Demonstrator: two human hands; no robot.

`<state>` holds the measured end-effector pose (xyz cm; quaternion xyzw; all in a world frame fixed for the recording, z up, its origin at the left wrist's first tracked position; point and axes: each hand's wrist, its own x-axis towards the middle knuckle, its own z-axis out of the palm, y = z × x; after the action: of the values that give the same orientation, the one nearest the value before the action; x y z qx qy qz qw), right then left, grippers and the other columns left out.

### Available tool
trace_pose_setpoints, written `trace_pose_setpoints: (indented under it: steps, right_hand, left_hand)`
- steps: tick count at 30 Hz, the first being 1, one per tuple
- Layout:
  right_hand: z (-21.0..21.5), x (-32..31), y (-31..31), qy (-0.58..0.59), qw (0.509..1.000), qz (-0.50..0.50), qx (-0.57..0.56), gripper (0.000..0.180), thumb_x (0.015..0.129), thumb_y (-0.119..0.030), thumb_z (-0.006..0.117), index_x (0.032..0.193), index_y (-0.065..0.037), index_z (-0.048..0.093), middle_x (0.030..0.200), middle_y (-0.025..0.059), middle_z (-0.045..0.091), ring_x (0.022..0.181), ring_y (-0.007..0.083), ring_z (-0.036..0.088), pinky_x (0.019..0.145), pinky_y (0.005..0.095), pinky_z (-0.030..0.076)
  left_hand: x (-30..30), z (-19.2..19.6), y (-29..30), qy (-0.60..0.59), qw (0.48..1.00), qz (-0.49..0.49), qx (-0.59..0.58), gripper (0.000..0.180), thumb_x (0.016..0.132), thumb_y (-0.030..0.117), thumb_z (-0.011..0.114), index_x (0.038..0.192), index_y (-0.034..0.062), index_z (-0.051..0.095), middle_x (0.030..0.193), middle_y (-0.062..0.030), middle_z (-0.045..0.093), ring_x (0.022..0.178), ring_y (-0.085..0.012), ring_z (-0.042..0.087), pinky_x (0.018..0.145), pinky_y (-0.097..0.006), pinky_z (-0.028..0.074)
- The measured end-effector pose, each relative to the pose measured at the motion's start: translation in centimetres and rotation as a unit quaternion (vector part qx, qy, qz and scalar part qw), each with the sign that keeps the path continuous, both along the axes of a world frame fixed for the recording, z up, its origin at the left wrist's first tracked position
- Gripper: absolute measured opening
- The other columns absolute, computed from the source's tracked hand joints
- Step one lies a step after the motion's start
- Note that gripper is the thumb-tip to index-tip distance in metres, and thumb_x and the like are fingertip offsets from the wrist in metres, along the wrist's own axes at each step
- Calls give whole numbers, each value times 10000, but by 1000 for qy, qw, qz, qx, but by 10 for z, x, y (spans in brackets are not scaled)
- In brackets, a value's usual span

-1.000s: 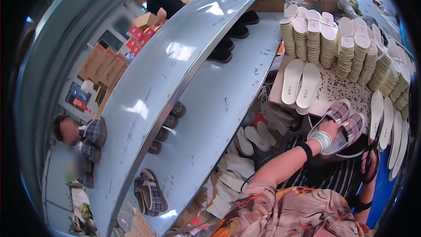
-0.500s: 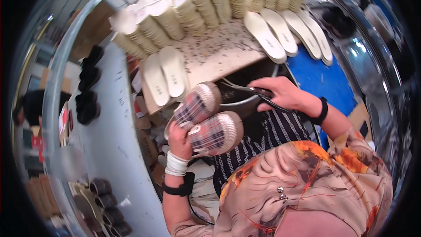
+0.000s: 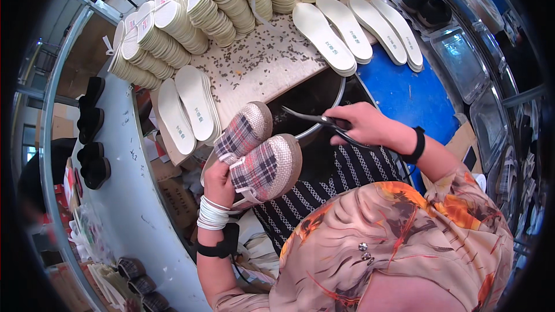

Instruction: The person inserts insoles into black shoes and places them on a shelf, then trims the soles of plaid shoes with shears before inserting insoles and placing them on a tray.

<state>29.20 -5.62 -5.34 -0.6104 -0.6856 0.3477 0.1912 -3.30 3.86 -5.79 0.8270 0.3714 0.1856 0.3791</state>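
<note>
The person is looking down at both hands. The left hand [image 3: 218, 176] is gripping a pair of checked shoes [image 3: 257, 153], red, white and grey, with pale woven toes. The two shoes are pressed together side by side, toes pointing up and to the right. The fingers are wrapped tight around the heel end. White bands [image 3: 211, 215] are sitting around that wrist, and a black strap [image 3: 218, 247] is sitting just below them.

The right hand [image 3: 364, 125] is closing around a pair of dark scissors [image 3: 315, 120]. The thin blades are pointing left, toward the shoes, but they are not touching them. It is hard to tell if the blades are apart or together. A black band [image 3: 417, 144] is sitting on this wrist.

Under the hands, a round black tub [image 3: 312, 95] with a shiny rim is sitting next to the person's striped apron [image 3: 341, 170]. The shoes are hanging over the left edge of the tub.

Past the tub, a pale board [image 3: 260, 63] with dark specks is lying flat. Two white soles [image 3: 186, 110] are lying on its left side. More white soles [image 3: 352, 29] are lying in a row on the right, partly over a blue top [image 3: 404, 95]. Tall stacks of soles [image 3: 196, 14] are leaning along the far edge. Black shoes [image 3: 91, 133] are sitting on a grey curved shelf [image 3: 121, 185] at the left.
</note>
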Motion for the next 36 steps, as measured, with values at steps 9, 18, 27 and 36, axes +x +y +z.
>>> trace_pose_setpoints:
  steps: [9, 18, 27, 36]
  right_hand:
    - [9, -3, -9, -18, 993, 32, 113, 482, 666, -314, 703, 1039, -60, 533, 800, 107, 600, 706, 296, 586, 604, 355, 467]
    - [-6, -9, -15, -11, 999, 2, 49, 451, 692, -341, 676, 1035, -78, 546, 776, 120, 601, 734, 301, 592, 618, 374, 460]
    - [9, -30, 1, -51, 976, 38, 207, 461, 655, -365, 689, 998, -90, 553, 711, 113, 565, 668, 290, 591, 556, 376, 466]
    - [3, -30, 4, -80, 983, 78, 143, 409, 672, -337, 680, 956, -78, 541, 669, 119, 558, 640, 309, 585, 537, 384, 465]
  left_hand:
    - [12, -1, 10, 35, 996, 57, 65, 244, 754, -5, 501, 985, 8, 581, 933, -184, 604, 865, -340, 585, 747, -341, 457]
    - [-19, -53, 20, -326, 803, 156, -475, 405, 892, 335, 441, 1221, 101, 415, 1128, -99, 524, 981, -253, 537, 827, -405, 462]
    - [-9, -80, -28, -415, 706, 141, -557, 740, 776, 646, 397, 1284, 111, 338, 1230, -151, 446, 1094, -319, 460, 925, -486, 383]
    - [-4, -100, -34, -485, 645, 97, -583, 799, 750, 688, 379, 1299, 112, 307, 1254, -147, 418, 1112, -326, 442, 941, -494, 366]
